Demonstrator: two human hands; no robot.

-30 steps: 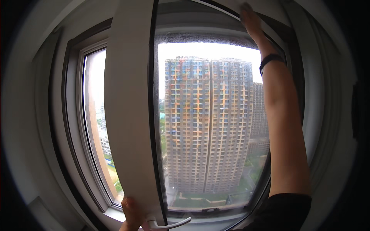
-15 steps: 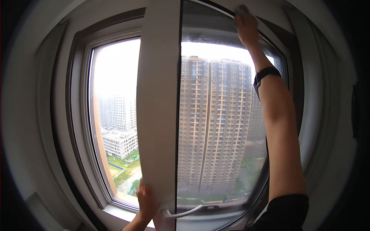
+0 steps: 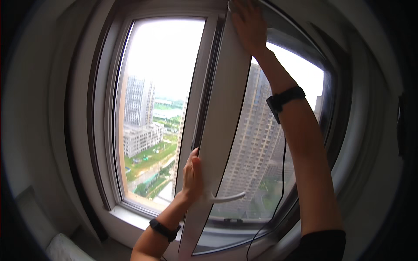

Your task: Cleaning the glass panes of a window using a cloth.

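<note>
The tilted window sash (image 3: 221, 126) stands open in front of me. My left hand (image 3: 193, 175) is closed round its left edge, beside the white window handle (image 3: 228, 198). High up, my right hand (image 3: 249, 29) lies against the sash's upper corner, its fingers pointing upward. A sliver of a pale grey cloth (image 3: 232, 6) shows at its fingertips, and the palm hides most of it. The sash's glass pane (image 3: 261, 152) spreads to the right behind my right forearm.
To the left is the other window pane (image 3: 161, 65) within the dark-edged window frame (image 3: 101, 87). A pale sill (image 3: 135, 219) runs below it. A thin black cord (image 3: 282, 182) hangs before the sash glass. Tall buildings stand outside.
My right hand has moved left along the top to the sash's upper corner. My left hand is higher on the sash edge. The view has shifted and the sash now appears tilted, farther right.
</note>
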